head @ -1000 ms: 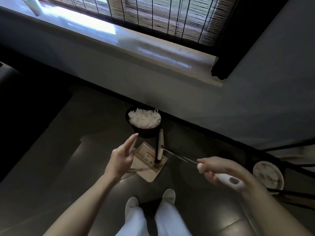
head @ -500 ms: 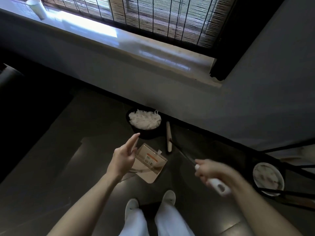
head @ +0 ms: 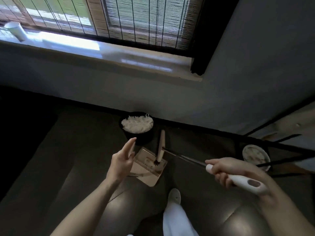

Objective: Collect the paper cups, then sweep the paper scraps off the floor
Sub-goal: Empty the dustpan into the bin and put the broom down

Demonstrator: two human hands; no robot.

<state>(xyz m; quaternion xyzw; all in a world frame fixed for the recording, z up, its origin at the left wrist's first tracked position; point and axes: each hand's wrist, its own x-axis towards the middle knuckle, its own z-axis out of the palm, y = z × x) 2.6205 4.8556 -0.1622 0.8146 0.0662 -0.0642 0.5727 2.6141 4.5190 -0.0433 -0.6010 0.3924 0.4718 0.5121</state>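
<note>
One dark, glossy floor [head: 68,167] fills the lower half of the view and meets a grey wall [head: 255,82] along a black skirting line. Above the wall a pale window sill [head: 119,53] runs left to right under a slatted blind [head: 136,19].

Counting from the left: one white paper cup [head: 16,30] stands on the far left of the sill, well apart from everything on the floor. One black round bin [head: 141,138] sits on the floor against the wall, heaped with white paper scraps [head: 137,124]. Just in front of it lies one beige dustpan [head: 148,166] with a toothed comb edge. One broom [head: 161,145] has its pale head pointing from the bin's right side down over the dustpan's far corner; whether it touches the pan cannot be told. Further right one round white-rimmed container [head: 255,156] stands beneath a black metal frame [head: 281,147]. One white shoe [head: 174,195] and one white trouser leg [head: 177,218] show at the bottom.

The left hand [head: 121,160] is raised above the dustpan's left edge, fingers straight and pointing toward the bin, grasping nothing visible. The right hand [head: 228,171] has its fingers curled round the broom's white grip, the dark shaft slanting from it leftward to the head.
</note>
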